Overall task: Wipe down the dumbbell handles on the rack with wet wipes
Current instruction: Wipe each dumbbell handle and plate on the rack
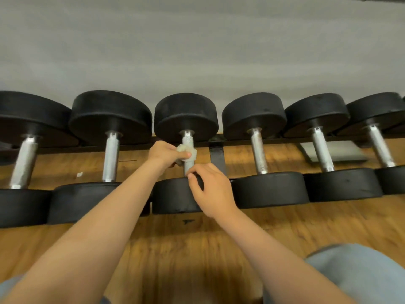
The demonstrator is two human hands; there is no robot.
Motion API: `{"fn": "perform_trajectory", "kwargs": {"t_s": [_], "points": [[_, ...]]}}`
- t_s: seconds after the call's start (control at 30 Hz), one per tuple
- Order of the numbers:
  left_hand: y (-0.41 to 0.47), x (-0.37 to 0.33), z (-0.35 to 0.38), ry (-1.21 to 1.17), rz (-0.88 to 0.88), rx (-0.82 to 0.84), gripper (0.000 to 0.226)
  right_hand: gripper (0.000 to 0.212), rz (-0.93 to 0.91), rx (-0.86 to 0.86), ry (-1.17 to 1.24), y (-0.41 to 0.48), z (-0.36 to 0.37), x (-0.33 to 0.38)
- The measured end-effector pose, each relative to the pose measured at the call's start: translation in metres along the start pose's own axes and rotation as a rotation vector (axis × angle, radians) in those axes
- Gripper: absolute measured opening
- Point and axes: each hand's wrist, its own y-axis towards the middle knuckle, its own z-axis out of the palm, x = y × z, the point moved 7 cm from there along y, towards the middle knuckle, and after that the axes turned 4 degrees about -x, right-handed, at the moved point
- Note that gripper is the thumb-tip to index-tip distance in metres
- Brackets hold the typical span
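Site: I read this as a gym | evidence: row of black round-headed dumbbells [254, 115] on a low black rack [217, 154] | wood-look floor [175, 249] | plain grey wall [197, 51]

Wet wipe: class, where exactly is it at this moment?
In the head view, centre: the wet wipe is wrapped round the handle of the third dumbbell from the left, gripped by the left hand, just beyond the right hand.

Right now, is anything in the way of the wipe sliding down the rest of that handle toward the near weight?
Yes. The left hand grips the wet wipe around the middle of the handle, and the right hand pinches its near end, just above the near head, right in the wipe's path.
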Motion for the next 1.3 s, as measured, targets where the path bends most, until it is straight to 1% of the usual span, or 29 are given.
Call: {"fn": "perform_trajectory", "kwargs": {"t_s": [0.1, 0.23, 0.4, 0.5, 0.6, 0.67, 0.77, 0.87, 0.97, 1.13, 1.23, 1.3], "points": [[-0.001, -0.005, 0.007, 0.051, -0.002, 0.047, 0.042, 0.039, -0.012, 0.023, -0.009, 0.000, -0.001, 0.000], [-0.001, 0.007, 0.009, 0.164, -0.005, 0.130, 0.032, 0.030, -0.016, 0.054, -0.022, 0.001, -0.001, 0.001], [-0.004, 0.020, 0.019, 0.288, -0.078, 0.246, 0.048, 0.028, -0.014, 0.064, -0.056, 0.001, 0.001, 0.002], [-0.005, 0.018, 0.016, 0.377, -0.074, 0.262, 0.044, 0.031, -0.015, 0.054, -0.062, 0.000, 0.000, 0.002], [-0.006, 0.019, 0.015, 0.336, -0.050, 0.268, 0.038, 0.030, -0.013, 0.053, -0.072, 0.000, 0.000, 0.003], [-0.007, 0.022, 0.012, 0.291, -0.048, 0.308, 0.034, 0.030, -0.009, 0.053, -0.077, -0.001, 0.001, 0.002], [-0.008, 0.025, 0.008, 0.237, -0.034, 0.363, 0.027, 0.040, -0.003, 0.036, -0.055, -0.001, 0.001, 0.001], [-0.008, 0.027, 0.006, 0.198, -0.015, 0.351, 0.021, 0.046, 0.005, 0.036, -0.040, -0.001, 0.001, 0.000], [-0.008, 0.026, 0.009, 0.182, 0.005, 0.353, 0.015, 0.047, 0.012, 0.028, -0.036, -0.001, 0.002, 0.000], [-0.006, 0.018, 0.014, 0.104, -0.003, 0.307, 0.029, 0.047, 0.025, 0.012, -0.003, -0.002, 0.001, -0.001], [-0.001, 0.013, 0.017, -0.045, -0.044, 0.266, 0.033, 0.049, 0.034, 0.010, 0.003, -0.002, 0.001, -0.002], [0.005, 0.009, 0.019, -0.159, -0.096, 0.204, 0.041, 0.049, 0.042, 0.010, 0.008, -0.001, 0.001, -0.002]]}}
